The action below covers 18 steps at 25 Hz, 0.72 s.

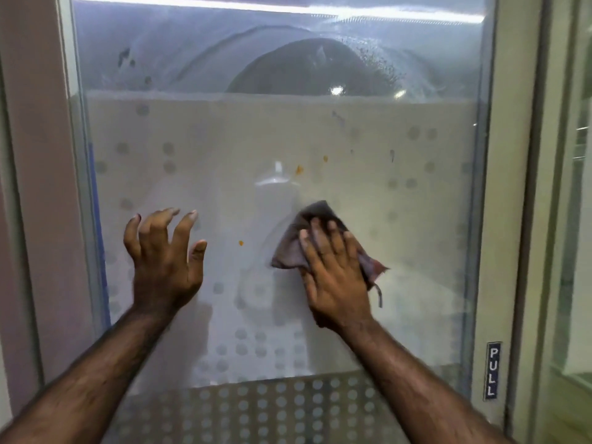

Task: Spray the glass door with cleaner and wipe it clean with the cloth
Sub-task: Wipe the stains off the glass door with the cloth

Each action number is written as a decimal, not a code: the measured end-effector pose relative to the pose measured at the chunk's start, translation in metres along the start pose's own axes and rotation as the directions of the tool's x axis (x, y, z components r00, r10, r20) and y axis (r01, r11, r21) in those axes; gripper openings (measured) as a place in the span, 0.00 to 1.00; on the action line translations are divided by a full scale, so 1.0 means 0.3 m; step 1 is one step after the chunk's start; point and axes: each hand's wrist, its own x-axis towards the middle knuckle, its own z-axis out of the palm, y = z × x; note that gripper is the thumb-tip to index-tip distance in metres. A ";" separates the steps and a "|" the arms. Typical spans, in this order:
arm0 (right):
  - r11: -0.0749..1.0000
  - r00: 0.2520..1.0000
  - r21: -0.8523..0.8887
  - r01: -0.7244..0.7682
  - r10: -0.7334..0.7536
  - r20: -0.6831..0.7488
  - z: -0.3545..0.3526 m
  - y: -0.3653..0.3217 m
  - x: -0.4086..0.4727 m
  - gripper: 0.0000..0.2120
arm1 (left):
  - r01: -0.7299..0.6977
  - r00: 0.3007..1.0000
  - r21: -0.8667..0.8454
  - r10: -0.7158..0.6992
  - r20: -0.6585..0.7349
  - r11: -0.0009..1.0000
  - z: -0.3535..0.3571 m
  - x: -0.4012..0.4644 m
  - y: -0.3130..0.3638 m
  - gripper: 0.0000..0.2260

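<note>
Right hand [333,274]: arm extended, palm flat, fingers straight, pressing a crumpled grey-brown cloth [290,251] against the frosted, dot-patterned glass door [384,149]; no finger curls round it.
Left hand [163,254]: raised alongside, fingers spread and slightly bent, holding nothing; contact with the pane cannot be told.
Cloth: middle hidden beneath the right palm, edges showing beyond the fingertips and on both sides.
Orange specks [299,169]: above the cloth.

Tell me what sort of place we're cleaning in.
Likely an office or shop entrance: a framed glass door with frosted dot film and a PULL sign on its edge.
</note>
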 end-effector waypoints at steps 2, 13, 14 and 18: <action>0.980 0.979 -0.013 -0.201 0.200 -0.046 -0.043 0.150 0.013 0.33 | -0.023 0.999 0.028 0.024 -0.023 0.999 0.012 0.071 -0.038 0.23; 0.978 0.959 0.014 -0.209 0.208 -0.192 -0.062 0.009 0.551 0.31 | -0.039 0.999 -0.043 0.038 -0.018 0.998 0.063 0.121 -0.091 0.28; 0.995 0.981 0.015 -0.099 0.100 -0.164 -0.032 -0.059 0.497 0.31 | -0.041 0.999 -0.043 0.041 -0.012 0.998 0.060 0.125 -0.090 0.29; 0.999 0.996 -0.015 0.046 -0.047 -0.075 0.011 -0.033 0.200 0.30 | -0.041 0.999 -0.051 0.041 -0.001 0.998 0.044 0.118 -0.083 0.28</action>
